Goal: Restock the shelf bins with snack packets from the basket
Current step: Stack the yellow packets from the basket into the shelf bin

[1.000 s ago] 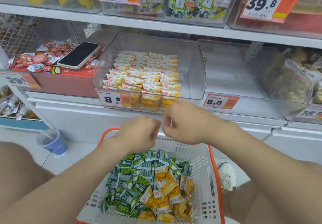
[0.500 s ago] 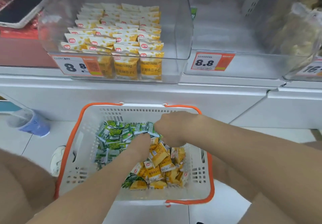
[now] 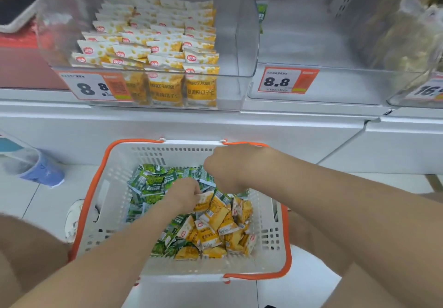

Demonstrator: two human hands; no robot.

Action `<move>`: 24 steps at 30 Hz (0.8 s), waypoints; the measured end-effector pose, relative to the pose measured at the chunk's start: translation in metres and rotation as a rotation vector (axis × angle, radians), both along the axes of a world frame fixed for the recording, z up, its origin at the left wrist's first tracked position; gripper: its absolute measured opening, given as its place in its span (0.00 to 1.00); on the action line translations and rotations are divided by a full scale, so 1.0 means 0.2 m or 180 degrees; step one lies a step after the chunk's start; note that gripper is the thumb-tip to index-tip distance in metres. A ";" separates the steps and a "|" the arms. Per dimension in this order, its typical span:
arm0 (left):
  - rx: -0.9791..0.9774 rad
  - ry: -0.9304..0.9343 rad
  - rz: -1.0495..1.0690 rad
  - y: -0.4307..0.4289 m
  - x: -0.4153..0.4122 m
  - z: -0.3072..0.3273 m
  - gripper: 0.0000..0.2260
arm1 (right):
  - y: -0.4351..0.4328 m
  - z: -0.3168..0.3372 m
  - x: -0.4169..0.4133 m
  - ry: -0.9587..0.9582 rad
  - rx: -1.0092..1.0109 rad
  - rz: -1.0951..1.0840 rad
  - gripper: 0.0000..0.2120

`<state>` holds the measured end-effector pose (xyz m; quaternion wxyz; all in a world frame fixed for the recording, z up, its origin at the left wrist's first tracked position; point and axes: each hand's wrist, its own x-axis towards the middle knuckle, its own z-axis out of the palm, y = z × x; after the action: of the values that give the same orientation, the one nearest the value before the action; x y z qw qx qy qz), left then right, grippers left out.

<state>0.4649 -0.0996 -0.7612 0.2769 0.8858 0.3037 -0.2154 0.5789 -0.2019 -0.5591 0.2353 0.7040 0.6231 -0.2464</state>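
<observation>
My left hand (image 3: 185, 193) has come down from the shelf into the basket (image 3: 167, 154) and now pinches the top edge of a yellow packet (image 3: 204, 201) in the middle of the heap. My right hand (image 3: 227, 167), just beyond it, is down too, knuckles up, fingers curled over the green packets (image 3: 153, 185); I cannot tell whether it holds one. I judge one load is placed and the next pick has begun. Both forearms reach forward over the near rim. The yellow bin (image 3: 242, 43) sits far left, part-filled; the right bin (image 3: 299, 43) is nearly bare.
</observation>
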 end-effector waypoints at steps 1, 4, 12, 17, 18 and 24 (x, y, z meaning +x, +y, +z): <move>-0.0128 -0.0059 -0.0106 0.04 0.00 0.07 0.12 | 0.00 0.02 0.00 -0.0049 0.0042 -0.0019 0.06; -0.0289 -0.0258 -0.0376 0.14 0.01 0.33 0.05 | 0.02 0.09 0.01 -0.0107 0.0218 -0.0066 0.05; -0.1211 -0.1123 -0.0146 0.24 0.02 1.04 0.04 | 0.05 0.28 0.13 0.0491 0.0982 -0.0682 0.27; -0.1722 -0.1627 0.0241 0.27 -0.03 1.30 0.12 | 0.05 0.41 0.15 0.1832 0.1511 -0.1666 0.17; -0.1729 -0.1666 0.0232 0.27 -0.04 1.34 0.16 | 0.05 0.44 0.15 0.1987 0.1598 -0.1774 0.14; -0.1510 -0.2038 0.0284 0.26 -0.05 1.42 0.19 | 0.04 0.50 0.16 0.2509 0.1914 -0.2063 0.08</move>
<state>0.4548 -0.0470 -0.4773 0.5635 0.8056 0.1820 0.0196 0.6112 -0.1939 -0.4583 -0.3111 0.7496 0.4591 -0.3613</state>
